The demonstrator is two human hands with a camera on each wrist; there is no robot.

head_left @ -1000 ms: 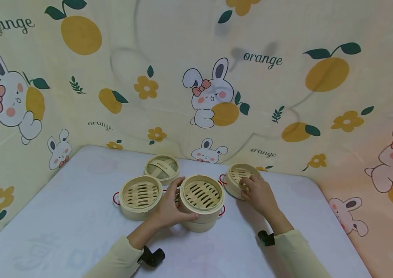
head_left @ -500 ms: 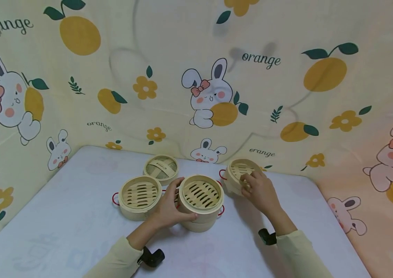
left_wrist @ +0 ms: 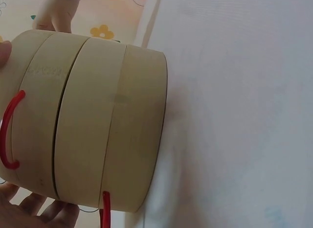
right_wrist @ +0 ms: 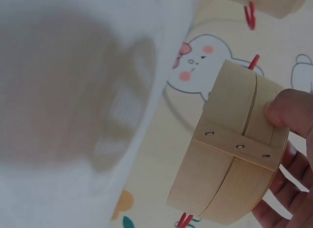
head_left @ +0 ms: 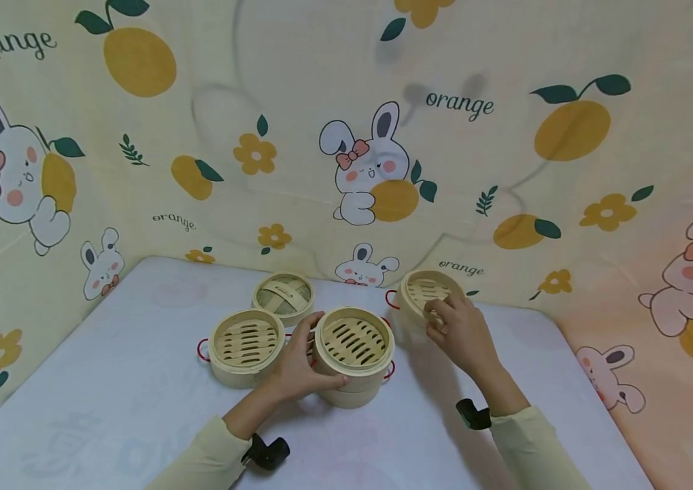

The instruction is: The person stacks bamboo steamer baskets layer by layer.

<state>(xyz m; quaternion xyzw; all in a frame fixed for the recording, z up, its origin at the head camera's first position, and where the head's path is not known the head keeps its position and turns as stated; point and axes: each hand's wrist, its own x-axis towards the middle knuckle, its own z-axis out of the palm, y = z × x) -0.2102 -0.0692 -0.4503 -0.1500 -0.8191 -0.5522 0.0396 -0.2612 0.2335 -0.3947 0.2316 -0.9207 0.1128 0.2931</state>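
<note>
My left hand [head_left: 291, 371] grips a stack of two bamboo steamer baskets [head_left: 361, 391] near the middle of the table, thumb on the near side, fingers round the left. In the left wrist view the stacked baskets [left_wrist: 107, 120] show red loop handles, and fingertips [left_wrist: 32, 203] rest along the side. At the back right, my right hand [head_left: 462, 333] holds a third steamer basket [head_left: 422, 289] by its near rim. The right wrist view has this basket [right_wrist: 225, 154] raised off the table, its stapled wall pinched between thumb and fingers.
Another slatted steamer basket [head_left: 247, 344] with a red handle stands just left of the stack. Behind it lies a round woven steamer lid [head_left: 285, 296] with a cross strap. A printed cloth [head_left: 297, 170] backs the white table [head_left: 138, 381].
My right hand has raised the third basket slightly and moved it a little towards the back cloth. My left hand and the stack have stayed in place.
</note>
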